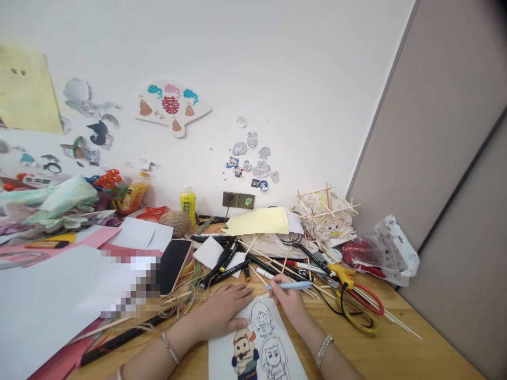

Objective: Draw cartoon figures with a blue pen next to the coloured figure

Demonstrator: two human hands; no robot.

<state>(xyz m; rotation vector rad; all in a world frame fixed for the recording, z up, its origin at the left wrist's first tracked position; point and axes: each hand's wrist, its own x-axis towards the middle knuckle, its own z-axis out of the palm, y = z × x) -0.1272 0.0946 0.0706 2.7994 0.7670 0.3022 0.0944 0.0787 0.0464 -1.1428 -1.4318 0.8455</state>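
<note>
A white sheet of paper point(222, 348) lies at the table's front edge with cartoon figures on it. One figure, with red horns point(244, 351), is coloured in; the other two are black outlines. My left hand point(226, 309) rests flat with fingers stretched, its thumb on the sheet's upper left. In my right hand point(284, 300) is a light blue pen point(295, 285), held between thumb and fingers near the sheet's top edge. The pen points left, and whether its tip touches the paper I cannot tell. Black markers point(227, 258) lie just beyond both hands.
Left of my hands are a phone point(175, 266), tangled twine and white paper point(51, 301). To the right lie scissors point(364, 301), a yellow-handled tool point(341, 275) and wooden sticks. A stick-framed paper lantern point(327, 216) and a plastic bag point(390, 248) stand near the wall.
</note>
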